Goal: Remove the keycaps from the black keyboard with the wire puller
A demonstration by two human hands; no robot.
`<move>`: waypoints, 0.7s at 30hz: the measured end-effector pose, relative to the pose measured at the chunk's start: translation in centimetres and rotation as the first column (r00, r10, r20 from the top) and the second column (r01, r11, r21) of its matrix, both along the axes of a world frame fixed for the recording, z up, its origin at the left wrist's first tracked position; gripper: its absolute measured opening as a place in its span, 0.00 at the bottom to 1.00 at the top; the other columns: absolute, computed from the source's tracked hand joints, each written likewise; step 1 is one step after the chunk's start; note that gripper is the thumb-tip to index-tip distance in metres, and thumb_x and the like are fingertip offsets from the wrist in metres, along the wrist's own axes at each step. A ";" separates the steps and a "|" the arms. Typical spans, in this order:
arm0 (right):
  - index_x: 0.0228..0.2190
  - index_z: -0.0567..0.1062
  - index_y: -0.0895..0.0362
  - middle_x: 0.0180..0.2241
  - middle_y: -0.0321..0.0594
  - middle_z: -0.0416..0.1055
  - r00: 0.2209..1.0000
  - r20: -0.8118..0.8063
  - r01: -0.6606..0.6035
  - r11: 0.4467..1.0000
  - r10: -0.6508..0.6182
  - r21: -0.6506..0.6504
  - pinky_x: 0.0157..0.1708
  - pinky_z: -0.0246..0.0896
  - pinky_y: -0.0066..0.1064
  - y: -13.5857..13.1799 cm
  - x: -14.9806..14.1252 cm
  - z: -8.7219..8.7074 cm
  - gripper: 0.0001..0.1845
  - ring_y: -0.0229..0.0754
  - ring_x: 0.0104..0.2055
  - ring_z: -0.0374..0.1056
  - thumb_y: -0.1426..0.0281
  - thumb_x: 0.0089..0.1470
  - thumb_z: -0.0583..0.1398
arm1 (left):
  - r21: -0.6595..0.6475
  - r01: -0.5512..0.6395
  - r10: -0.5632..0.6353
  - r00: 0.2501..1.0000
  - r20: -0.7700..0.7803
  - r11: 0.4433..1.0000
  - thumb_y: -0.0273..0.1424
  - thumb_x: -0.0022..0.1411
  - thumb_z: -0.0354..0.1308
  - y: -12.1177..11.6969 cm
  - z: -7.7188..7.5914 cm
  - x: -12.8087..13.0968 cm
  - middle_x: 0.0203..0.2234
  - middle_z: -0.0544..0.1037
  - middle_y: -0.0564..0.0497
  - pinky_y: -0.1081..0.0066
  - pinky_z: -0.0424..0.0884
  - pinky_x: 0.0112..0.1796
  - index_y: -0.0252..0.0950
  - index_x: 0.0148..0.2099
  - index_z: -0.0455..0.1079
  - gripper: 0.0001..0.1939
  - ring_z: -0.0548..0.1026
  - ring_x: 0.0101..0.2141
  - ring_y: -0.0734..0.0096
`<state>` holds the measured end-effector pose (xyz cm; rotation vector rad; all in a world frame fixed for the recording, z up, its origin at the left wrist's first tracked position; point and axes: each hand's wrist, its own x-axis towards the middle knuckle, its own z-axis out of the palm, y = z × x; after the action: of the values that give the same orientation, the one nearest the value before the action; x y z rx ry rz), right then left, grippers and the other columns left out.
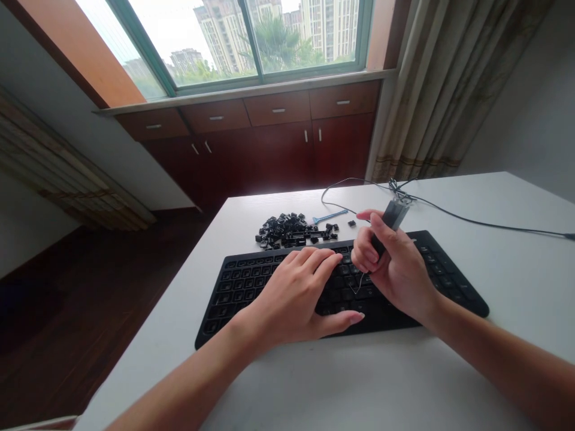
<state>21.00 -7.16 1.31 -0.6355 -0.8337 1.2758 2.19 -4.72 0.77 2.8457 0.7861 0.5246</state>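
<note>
A black keyboard [240, 284] lies across the white table; its left side shows bare sockets where keycaps are off, while caps sit on the right part. My left hand [299, 293] rests flat on the middle of the keyboard, fingers stretched out and thumb apart. In my right hand [398, 260] is a dark wire keycap puller [394, 216], gripped by its handle and tilted. Its thin wire end reaches down over the keys beside my left fingertips. Whether the wire is hooked on a cap I cannot tell.
Behind the keyboard is a pile of loose black keycaps [283, 228], with a blue tool [330, 216] near it. A dark cable [489, 222] runs over the table [507, 239] to the right. Past the table's far edge stand wooden cabinets [269, 149] under a window.
</note>
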 end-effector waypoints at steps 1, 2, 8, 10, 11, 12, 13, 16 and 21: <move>0.43 0.74 0.53 0.19 0.28 0.59 1.000 0.019 -0.009 1.000 0.009 0.003 0.23 0.55 0.26 -0.1 -0.1 -0.1 0.10 0.33 0.20 0.53 0.61 0.65 0.60 | -0.002 0.001 -0.001 1.000 -0.002 1.000 0.58 0.64 0.57 0.0 0.0 0.0 0.57 0.73 0.38 0.49 0.69 0.56 0.30 0.63 0.64 0.39 0.72 0.55 0.48; 0.44 0.74 0.53 0.19 0.28 0.59 0.999 0.038 -0.012 1.000 0.012 0.009 0.23 0.56 0.27 -0.1 -0.2 -0.2 0.10 0.34 0.21 0.54 0.61 0.66 0.60 | -0.003 0.002 -0.002 1.000 -0.004 1.000 0.57 0.64 0.57 0.0 0.0 0.0 0.57 0.74 0.38 0.49 0.69 0.56 0.31 0.63 0.64 0.39 0.72 0.55 0.48; 0.41 0.72 0.52 0.22 0.30 0.63 0.991 0.137 -0.017 0.998 0.009 0.060 0.28 0.58 0.30 -0.9 -0.9 -0.7 0.09 0.35 0.24 0.59 0.60 0.68 0.58 | -0.021 0.001 -0.001 1.000 0.000 1.000 0.56 0.66 0.57 -0.1 0.3 0.1 0.54 0.75 0.40 0.51 0.69 0.56 0.33 0.61 0.66 0.35 0.72 0.54 0.50; 0.36 0.70 0.53 0.22 0.30 0.62 0.987 0.157 -0.048 0.996 0.035 0.080 0.27 0.57 0.30 -1.0 -1.1 -0.9 0.11 0.35 0.24 0.59 0.60 0.69 0.57 | -0.030 0.007 -0.007 1.000 -0.001 1.000 0.55 0.65 0.57 -0.1 0.3 0.2 0.53 0.76 0.41 0.51 0.69 0.56 0.34 0.60 0.67 0.33 0.73 0.53 0.51; 0.35 0.70 0.53 0.22 0.30 0.62 0.986 0.161 -0.060 0.994 0.044 0.093 0.27 0.56 0.30 -1.0 -1.1 -0.9 0.12 0.35 0.24 0.58 0.60 0.69 0.57 | -0.034 0.009 -0.009 1.000 -0.004 0.999 0.55 0.65 0.57 -0.1 0.3 0.2 0.52 0.76 0.42 0.51 0.69 0.56 0.34 0.59 0.67 0.33 0.73 0.53 0.51; 0.33 0.69 0.53 0.22 0.30 0.61 0.985 0.166 -0.069 0.992 0.051 0.104 0.26 0.55 0.31 -1.0 -1.2 -1.0 0.13 0.35 0.24 0.57 0.60 0.69 0.57 | -0.036 0.008 -0.009 1.000 -0.007 0.999 0.55 0.65 0.57 -0.1 0.3 0.2 0.52 0.76 0.42 0.51 0.69 0.56 0.34 0.58 0.68 0.32 0.73 0.53 0.51; 0.32 0.68 0.54 0.22 0.30 0.61 0.983 0.175 -0.075 0.991 0.054 0.115 0.26 0.55 0.31 -1.0 -1.2 -1.0 0.14 0.35 0.23 0.57 0.61 0.69 0.57 | -0.036 0.006 -0.006 1.000 -0.008 0.999 0.55 0.65 0.57 -0.1 0.3 0.2 0.51 0.76 0.42 0.51 0.69 0.56 0.35 0.58 0.68 0.32 0.73 0.53 0.51; 0.29 0.67 0.54 0.22 0.30 0.60 0.974 0.222 -0.075 0.988 0.044 0.133 0.25 0.54 0.31 -1.0 -1.1 -0.9 0.16 0.35 0.23 0.56 0.61 0.68 0.58 | -0.029 0.003 -0.003 1.000 -0.007 1.000 0.55 0.65 0.57 0.0 0.2 0.3 0.52 0.76 0.42 0.51 0.68 0.56 0.34 0.60 0.66 0.33 0.72 0.53 0.51; 0.29 0.66 0.53 0.22 0.30 0.61 0.974 0.210 -0.108 0.989 0.084 0.105 0.27 0.55 0.31 -1.1 -0.9 -0.7 0.15 0.36 0.24 0.57 0.61 0.68 0.58 | -0.032 0.001 -0.001 1.000 -0.001 0.999 0.54 0.65 0.57 0.1 0.1 0.2 0.51 0.76 0.42 0.51 0.68 0.55 0.35 0.59 0.67 0.31 0.73 0.52 0.51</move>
<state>20.07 -8.26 0.59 -0.6474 -1.1130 1.2526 2.43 -4.65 0.90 2.8172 0.7866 0.5054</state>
